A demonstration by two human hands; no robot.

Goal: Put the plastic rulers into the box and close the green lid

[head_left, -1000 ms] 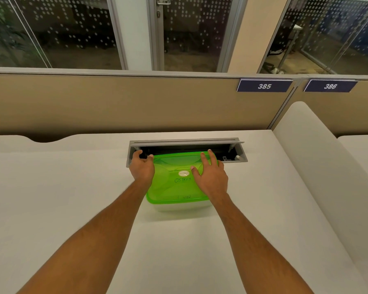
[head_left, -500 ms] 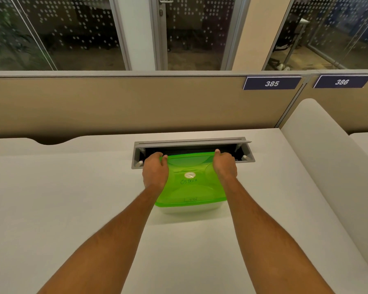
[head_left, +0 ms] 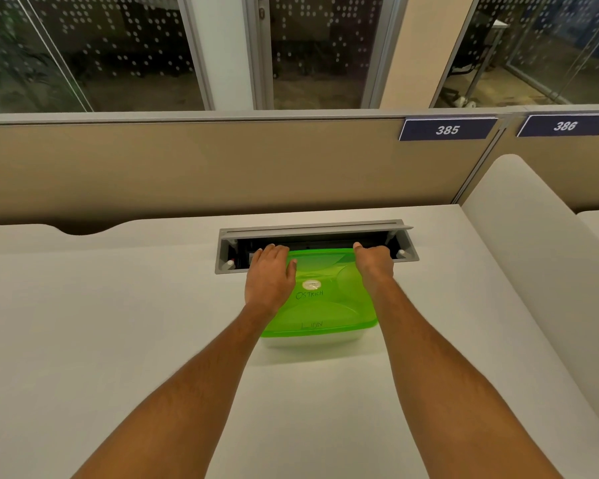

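Observation:
A translucent green lid (head_left: 322, 299) with handwritten words and a round sticker lies on top of a clear plastic box (head_left: 312, 341) on the white desk. My left hand (head_left: 268, 280) rests flat on the lid's far left corner, fingers reaching over its edge. My right hand (head_left: 374, 262) presses on the far right corner with fingers curled down. No rulers can be seen; the box's inside is hidden under the lid.
Just behind the box a grey cable tray (head_left: 317, 245) is sunk into the white desk (head_left: 118, 323), its flap raised. A beige partition (head_left: 222, 167) with number plates 385 and 386 stands behind. A white divider (head_left: 533, 243) borders the right side.
My right hand has slid from the middle of the lid to its far right corner. My left hand has stayed at the far left corner. The view has shifted slightly.

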